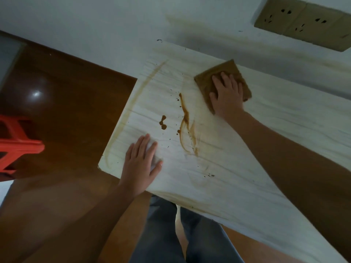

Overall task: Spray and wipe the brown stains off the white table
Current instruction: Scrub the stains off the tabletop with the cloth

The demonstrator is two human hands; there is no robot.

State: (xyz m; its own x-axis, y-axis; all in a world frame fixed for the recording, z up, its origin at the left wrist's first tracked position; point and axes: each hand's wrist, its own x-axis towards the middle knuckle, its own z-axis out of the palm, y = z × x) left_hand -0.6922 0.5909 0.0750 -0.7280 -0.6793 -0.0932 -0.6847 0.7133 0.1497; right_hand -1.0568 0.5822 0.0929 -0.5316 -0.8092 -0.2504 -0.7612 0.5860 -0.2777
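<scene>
The white table [247, 168] carries brown stains: a long dark streak [185, 118] in the middle, a small blot [163, 122] to its left, and a pale smear [146, 82] along the left edge. My right hand [227, 94] lies flat, fingers spread, pressing a folded brown-stained cloth [207, 77] onto the table at the far side, right of the streak. My left hand [141, 166] rests flat on the table near its left front corner, fingers apart, holding nothing. No spray bottle is in view.
A white wall [133, 19] with faint brown marks runs behind the table, with a socket panel [303, 21] at top right. A red plastic stool [15, 143] stands on the brown wooden floor [66, 103] at left. My legs [171, 234] are below the table's front edge.
</scene>
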